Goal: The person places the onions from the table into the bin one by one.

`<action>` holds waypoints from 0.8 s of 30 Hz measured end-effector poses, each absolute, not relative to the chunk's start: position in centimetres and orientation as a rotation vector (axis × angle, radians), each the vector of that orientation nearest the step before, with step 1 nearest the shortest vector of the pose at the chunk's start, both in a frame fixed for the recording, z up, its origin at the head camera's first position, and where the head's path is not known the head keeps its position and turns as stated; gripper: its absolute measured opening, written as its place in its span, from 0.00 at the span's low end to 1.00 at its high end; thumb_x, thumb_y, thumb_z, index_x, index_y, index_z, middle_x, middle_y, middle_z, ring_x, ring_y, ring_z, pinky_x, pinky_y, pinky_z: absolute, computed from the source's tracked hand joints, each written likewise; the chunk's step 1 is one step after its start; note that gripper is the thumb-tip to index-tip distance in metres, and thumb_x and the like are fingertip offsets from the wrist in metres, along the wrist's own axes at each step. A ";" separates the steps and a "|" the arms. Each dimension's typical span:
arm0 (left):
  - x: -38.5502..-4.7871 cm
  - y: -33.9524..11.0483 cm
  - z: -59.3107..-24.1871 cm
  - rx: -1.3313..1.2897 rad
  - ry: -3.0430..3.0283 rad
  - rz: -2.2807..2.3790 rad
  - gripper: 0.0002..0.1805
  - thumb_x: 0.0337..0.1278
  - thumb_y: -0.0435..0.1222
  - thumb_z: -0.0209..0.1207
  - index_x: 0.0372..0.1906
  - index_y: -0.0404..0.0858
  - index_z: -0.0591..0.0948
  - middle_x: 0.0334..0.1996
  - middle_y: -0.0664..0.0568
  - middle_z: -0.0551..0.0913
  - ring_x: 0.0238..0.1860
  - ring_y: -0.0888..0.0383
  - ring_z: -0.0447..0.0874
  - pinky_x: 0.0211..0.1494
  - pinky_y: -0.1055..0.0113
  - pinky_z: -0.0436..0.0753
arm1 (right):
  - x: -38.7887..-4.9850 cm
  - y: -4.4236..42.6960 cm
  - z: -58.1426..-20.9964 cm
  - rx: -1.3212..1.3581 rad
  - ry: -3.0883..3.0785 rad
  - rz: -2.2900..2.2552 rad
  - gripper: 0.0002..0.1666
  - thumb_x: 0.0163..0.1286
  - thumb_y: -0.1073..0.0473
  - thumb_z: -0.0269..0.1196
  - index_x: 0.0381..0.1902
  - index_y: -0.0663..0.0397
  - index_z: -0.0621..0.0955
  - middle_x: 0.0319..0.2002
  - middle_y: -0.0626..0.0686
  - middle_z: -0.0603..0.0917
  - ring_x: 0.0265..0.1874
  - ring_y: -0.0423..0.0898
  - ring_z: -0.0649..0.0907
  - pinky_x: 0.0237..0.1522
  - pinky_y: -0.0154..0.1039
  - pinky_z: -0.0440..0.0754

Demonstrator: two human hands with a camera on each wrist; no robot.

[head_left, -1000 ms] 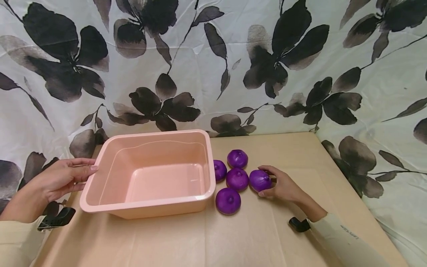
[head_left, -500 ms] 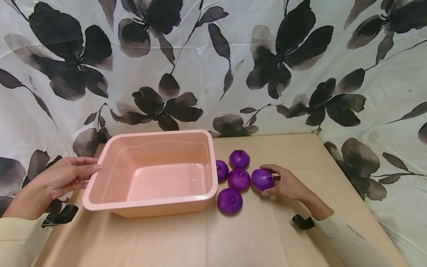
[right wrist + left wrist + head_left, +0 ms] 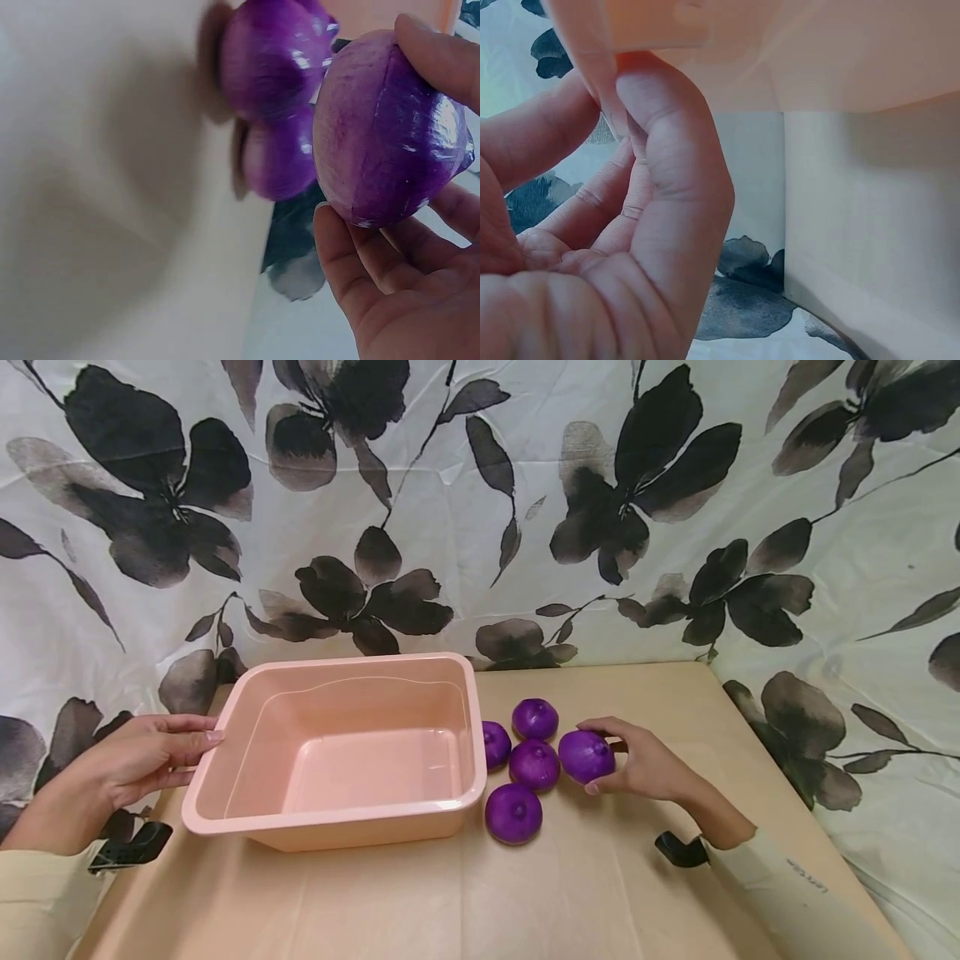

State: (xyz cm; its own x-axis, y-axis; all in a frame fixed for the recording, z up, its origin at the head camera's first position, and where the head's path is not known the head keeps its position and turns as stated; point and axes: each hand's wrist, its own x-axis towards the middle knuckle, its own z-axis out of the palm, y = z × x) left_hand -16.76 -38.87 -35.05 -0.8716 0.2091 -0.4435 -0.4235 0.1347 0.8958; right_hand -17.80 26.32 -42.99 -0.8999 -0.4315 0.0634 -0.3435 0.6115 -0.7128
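Observation:
At the left, my left hand (image 3: 146, 760) pinches the near-side rim of a pink plastic basin (image 3: 333, 818) between thumb and fingers. In the left wrist view the basin's wall (image 3: 840, 67) hangs over the thumb. To the basin's right, my right hand (image 3: 645, 768) grips a shiny purple onion (image 3: 585, 757), thumb on one side and fingers on the other. The right wrist view shows this onion (image 3: 386, 135) large between them, apart from the table. Several more purple onions (image 3: 534, 765) sit clustered between it and the basin; one is partly hidden behind the basin's right rim.
A tan-covered table (image 3: 555, 893) lies under everything, its right edge running diagonally. Behind and beside it hangs a white cloth (image 3: 480, 527) with dark flowers. Black wrist straps are on both sleeves.
My right hand has closed more firmly round its onion and raised it slightly. The basin, the left hand and the other onions stay put; the head view shifts a little.

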 end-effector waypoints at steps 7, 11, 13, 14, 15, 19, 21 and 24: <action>-16.8 -38.7 -34.8 -0.201 1.966 1.780 0.15 0.75 0.30 0.58 0.39 0.55 0.87 0.35 0.58 0.91 0.37 0.62 0.91 0.39 0.65 0.91 | -17.5 25.4 -41.0 -0.691 2.702 -1.164 0.50 0.45 0.54 0.87 0.66 0.51 0.78 0.63 0.53 0.83 0.62 0.56 0.81 0.60 0.52 0.84; -16.8 -38.7 -34.7 -0.207 1.967 1.781 0.15 0.75 0.30 0.58 0.38 0.55 0.86 0.35 0.58 0.91 0.37 0.62 0.91 0.39 0.65 0.91 | -17.5 25.0 -40.1 -0.703 2.697 -1.166 0.50 0.44 0.53 0.87 0.66 0.50 0.78 0.63 0.53 0.82 0.61 0.56 0.81 0.60 0.52 0.84; -16.7 -38.6 -34.7 -0.210 1.966 1.783 0.15 0.75 0.30 0.58 0.38 0.55 0.86 0.35 0.58 0.91 0.37 0.62 0.91 0.39 0.65 0.91 | -17.5 24.8 -39.7 -0.709 2.695 -1.169 0.50 0.44 0.53 0.87 0.66 0.49 0.78 0.63 0.53 0.82 0.61 0.56 0.81 0.59 0.52 0.84; -16.7 -38.6 -34.7 -0.207 1.964 1.785 0.15 0.75 0.30 0.58 0.38 0.55 0.86 0.35 0.58 0.91 0.37 0.62 0.92 0.39 0.65 0.91 | -17.5 24.7 -39.6 -0.711 2.693 -1.174 0.50 0.44 0.53 0.87 0.66 0.49 0.78 0.63 0.53 0.82 0.61 0.55 0.81 0.59 0.51 0.84; -16.7 -38.5 -34.7 -0.205 1.961 1.788 0.15 0.75 0.30 0.58 0.38 0.55 0.86 0.35 0.58 0.91 0.37 0.62 0.92 0.39 0.65 0.91 | -17.5 24.7 -39.4 -0.711 2.694 -1.175 0.50 0.44 0.53 0.87 0.66 0.48 0.78 0.63 0.52 0.82 0.61 0.55 0.81 0.59 0.51 0.84; -16.6 -38.4 -34.6 -0.200 1.952 1.786 0.15 0.75 0.30 0.57 0.39 0.55 0.86 0.35 0.58 0.91 0.36 0.62 0.92 0.39 0.65 0.91 | -17.4 24.4 -38.8 -0.721 2.693 -1.185 0.49 0.43 0.53 0.87 0.65 0.47 0.79 0.62 0.52 0.83 0.60 0.54 0.81 0.57 0.48 0.84; -16.5 -38.3 -34.6 -0.198 1.958 1.776 0.15 0.75 0.30 0.57 0.39 0.55 0.85 0.35 0.59 0.91 0.37 0.62 0.92 0.39 0.65 0.91 | -17.3 24.3 -38.4 -0.727 2.695 -1.185 0.49 0.43 0.54 0.87 0.65 0.47 0.79 0.61 0.51 0.83 0.60 0.53 0.81 0.56 0.45 0.84; -16.5 -38.3 -34.5 -0.194 1.977 1.754 0.15 0.76 0.31 0.57 0.39 0.56 0.85 0.35 0.59 0.91 0.37 0.62 0.92 0.39 0.66 0.90 | -17.3 24.1 -37.8 -0.745 2.695 -1.188 0.48 0.44 0.55 0.86 0.65 0.47 0.79 0.60 0.51 0.83 0.59 0.52 0.81 0.55 0.42 0.84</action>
State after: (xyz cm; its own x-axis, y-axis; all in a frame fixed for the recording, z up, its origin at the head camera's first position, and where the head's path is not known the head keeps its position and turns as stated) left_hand -16.48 -38.31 -34.54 -0.8717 0.2093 -0.4431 -0.4150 0.1656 0.8946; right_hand -17.25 24.08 -37.79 -0.8748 -0.4743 0.0994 -0.3932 0.5750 -0.7175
